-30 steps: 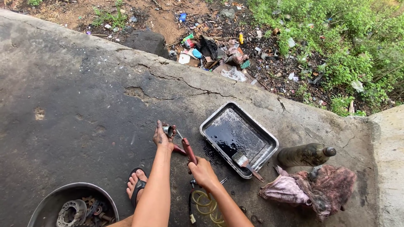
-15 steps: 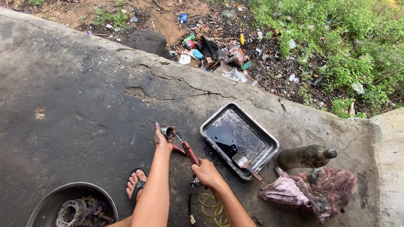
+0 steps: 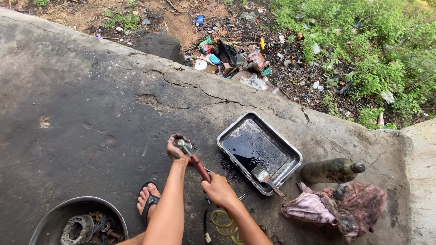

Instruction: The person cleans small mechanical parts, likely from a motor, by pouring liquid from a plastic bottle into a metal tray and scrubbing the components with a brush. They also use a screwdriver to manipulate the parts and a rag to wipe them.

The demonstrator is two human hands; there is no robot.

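**Two hands at a red-handled tool on cracked concrete**

A rectangular metal tray with rounded corners lies right of the hands, holding a shallow pool of black oily liquid; a flat paintbrush rests across its near rim, bristles in the tray, handle pointing near-right. At the near left corner a round metal basin holds rusty gears and ring-shaped parts.

The left hand is curled closed around a small grey metal part. The right hand is closed in a loose fist over the near end of a red-handled tool. The tool lies between the two hands, just left of the tray, its long axis running from near-right to far-left, the tip meeting the metal part.

A coil of yellowish hose lies under the right forearm. Right of the tray, a grimy bottle lies on its side, cap pointing right, beside a crumpled pinkish rag. A sandalled foot rests on the rough, dark-stained concrete. Litter and green weeds lie beyond the far edge.
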